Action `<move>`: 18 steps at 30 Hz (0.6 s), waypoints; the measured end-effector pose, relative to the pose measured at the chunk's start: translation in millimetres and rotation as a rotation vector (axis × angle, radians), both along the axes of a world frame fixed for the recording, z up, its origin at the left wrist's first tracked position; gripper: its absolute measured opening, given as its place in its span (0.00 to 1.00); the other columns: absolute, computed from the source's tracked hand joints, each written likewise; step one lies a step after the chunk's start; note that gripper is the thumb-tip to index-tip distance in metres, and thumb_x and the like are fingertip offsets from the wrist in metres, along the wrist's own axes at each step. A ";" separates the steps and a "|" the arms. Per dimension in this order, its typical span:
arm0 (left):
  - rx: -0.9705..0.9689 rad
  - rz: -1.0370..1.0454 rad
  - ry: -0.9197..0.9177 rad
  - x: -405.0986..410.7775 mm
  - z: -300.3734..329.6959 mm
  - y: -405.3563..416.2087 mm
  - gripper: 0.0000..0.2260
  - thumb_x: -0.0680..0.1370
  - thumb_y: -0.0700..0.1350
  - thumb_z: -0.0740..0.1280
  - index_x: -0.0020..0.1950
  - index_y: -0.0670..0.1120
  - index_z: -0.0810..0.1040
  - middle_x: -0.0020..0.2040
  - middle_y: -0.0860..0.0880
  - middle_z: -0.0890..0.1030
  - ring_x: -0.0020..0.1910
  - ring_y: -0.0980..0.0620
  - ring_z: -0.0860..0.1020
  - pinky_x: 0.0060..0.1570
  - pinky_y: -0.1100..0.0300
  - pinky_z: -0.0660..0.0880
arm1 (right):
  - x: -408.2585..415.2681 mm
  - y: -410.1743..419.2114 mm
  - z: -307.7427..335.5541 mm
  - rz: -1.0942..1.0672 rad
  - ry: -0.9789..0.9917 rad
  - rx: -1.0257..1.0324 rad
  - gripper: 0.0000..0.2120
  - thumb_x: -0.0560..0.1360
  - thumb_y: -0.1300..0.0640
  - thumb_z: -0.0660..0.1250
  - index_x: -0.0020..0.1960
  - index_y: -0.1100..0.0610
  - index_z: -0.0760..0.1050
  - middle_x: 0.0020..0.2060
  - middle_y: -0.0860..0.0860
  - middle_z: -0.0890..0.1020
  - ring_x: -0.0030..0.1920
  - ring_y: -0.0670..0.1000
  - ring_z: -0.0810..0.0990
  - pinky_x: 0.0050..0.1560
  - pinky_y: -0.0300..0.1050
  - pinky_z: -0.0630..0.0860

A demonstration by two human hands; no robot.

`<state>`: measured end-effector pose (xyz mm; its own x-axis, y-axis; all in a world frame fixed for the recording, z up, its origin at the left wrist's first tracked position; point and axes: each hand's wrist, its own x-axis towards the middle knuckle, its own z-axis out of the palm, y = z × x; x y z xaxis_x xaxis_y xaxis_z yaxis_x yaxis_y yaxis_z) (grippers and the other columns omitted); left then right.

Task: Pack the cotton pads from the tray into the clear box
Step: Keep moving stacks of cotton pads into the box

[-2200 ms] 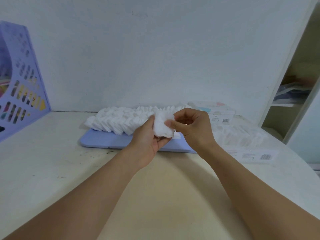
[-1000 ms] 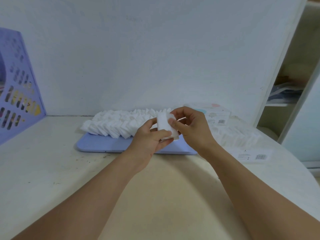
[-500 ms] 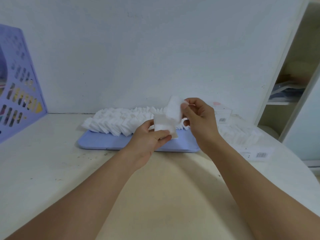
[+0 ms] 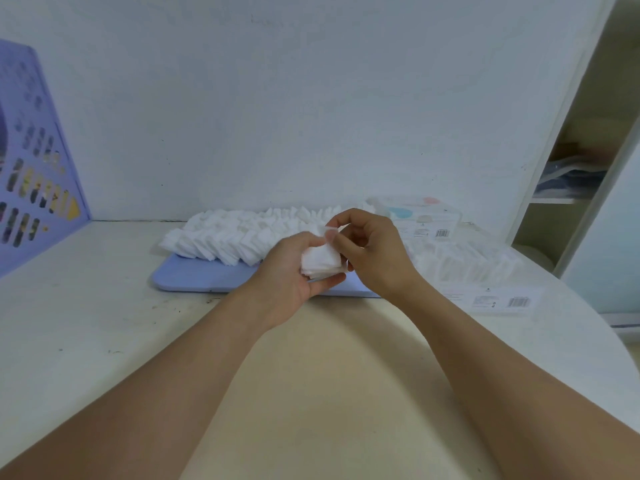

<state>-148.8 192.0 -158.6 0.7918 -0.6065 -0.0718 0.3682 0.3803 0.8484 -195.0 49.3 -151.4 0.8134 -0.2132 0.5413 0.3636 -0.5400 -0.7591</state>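
Left hand (image 4: 294, 268) holds a small stack of pads (image 4: 320, 261) above the tray's (image 4: 207, 280) near edge, fingers curled under it; right hand (image 4: 370, 251) pinches the stack's top corner with thumb and forefinger; both grips closed on the stack; more pads (image 4: 235, 235) piled on the tray on the desk (image 4: 104, 306); clear box (image 4: 464, 268) with pads just right of the tray; purple rack (image 4: 31, 188) far left.

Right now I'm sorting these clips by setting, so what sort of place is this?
Probably a home or small-workshop packing desk: a pale table against a bare wall, a purple file rack on the left, barcoded packs beside the tray of cotton pads.
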 end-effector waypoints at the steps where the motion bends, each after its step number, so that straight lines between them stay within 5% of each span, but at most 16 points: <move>1: 0.024 0.046 -0.009 -1.0 -0.5 -2.6 0.16 0.79 0.36 0.60 0.66 0.39 0.76 0.60 0.37 0.82 0.54 0.40 0.83 0.54 0.45 0.81 | 0.4 4.2 0.1 -0.004 -0.022 0.043 0.04 0.80 0.60 0.69 0.54 0.56 0.80 0.34 0.54 0.80 0.33 0.47 0.77 0.37 0.43 0.77; 5: 0.011 0.117 -0.020 -0.3 0.3 -8.2 0.16 0.81 0.35 0.59 0.68 0.39 0.74 0.65 0.37 0.79 0.63 0.40 0.80 0.55 0.46 0.81 | 0.7 8.6 0.7 0.037 0.116 0.159 0.23 0.83 0.43 0.59 0.77 0.43 0.63 0.65 0.44 0.73 0.60 0.39 0.75 0.59 0.32 0.71; 7: 0.024 0.087 -0.043 -1.2 1.1 -8.8 0.17 0.80 0.37 0.60 0.68 0.35 0.73 0.65 0.37 0.79 0.62 0.41 0.80 0.54 0.48 0.82 | 2.3 12.3 -2.4 0.182 0.277 0.226 0.28 0.81 0.33 0.55 0.78 0.39 0.61 0.71 0.39 0.70 0.65 0.36 0.73 0.66 0.32 0.66; 9: 0.021 0.115 -0.032 -0.1 2.6 -9.6 0.13 0.80 0.37 0.61 0.64 0.35 0.74 0.62 0.38 0.80 0.54 0.44 0.81 0.45 0.53 0.81 | 8.2 11.2 -1.8 0.210 0.301 0.424 0.27 0.78 0.29 0.56 0.70 0.42 0.72 0.66 0.42 0.77 0.64 0.41 0.77 0.69 0.42 0.68; 11: -0.029 0.217 0.040 7.7 6.9 -4.9 0.06 0.79 0.36 0.62 0.55 0.40 0.75 0.57 0.40 0.77 0.50 0.45 0.77 0.38 0.56 0.77 | 13.3 2.1 3.7 0.093 0.221 0.635 0.23 0.81 0.33 0.54 0.67 0.46 0.71 0.65 0.47 0.76 0.63 0.47 0.77 0.67 0.48 0.72; 13: -0.056 0.336 0.076 20.6 13.5 6.4 0.03 0.78 0.35 0.64 0.49 0.42 0.75 0.54 0.42 0.76 0.48 0.45 0.76 0.36 0.56 0.75 | 16.7 -16.1 4.2 -0.242 0.223 0.422 0.24 0.83 0.38 0.56 0.70 0.53 0.71 0.63 0.52 0.77 0.62 0.53 0.77 0.66 0.51 0.74; 15: -0.056 0.419 0.087 32.6 14.6 19.5 0.04 0.78 0.35 0.64 0.47 0.44 0.75 0.49 0.45 0.77 0.44 0.47 0.76 0.37 0.57 0.74 | 21.1 -28.1 -5.4 -0.444 0.356 0.089 0.20 0.81 0.42 0.62 0.54 0.60 0.77 0.51 0.57 0.82 0.51 0.55 0.80 0.50 0.47 0.76; 18: -0.043 0.461 0.123 42.5 8.9 28.6 0.06 0.77 0.34 0.63 0.45 0.44 0.75 0.49 0.45 0.76 0.43 0.48 0.75 0.37 0.58 0.73 | 32.4 -18.1 -17.0 -0.470 0.562 -0.105 0.25 0.79 0.41 0.65 0.34 0.57 0.66 0.32 0.53 0.74 0.40 0.56 0.74 0.32 0.45 0.64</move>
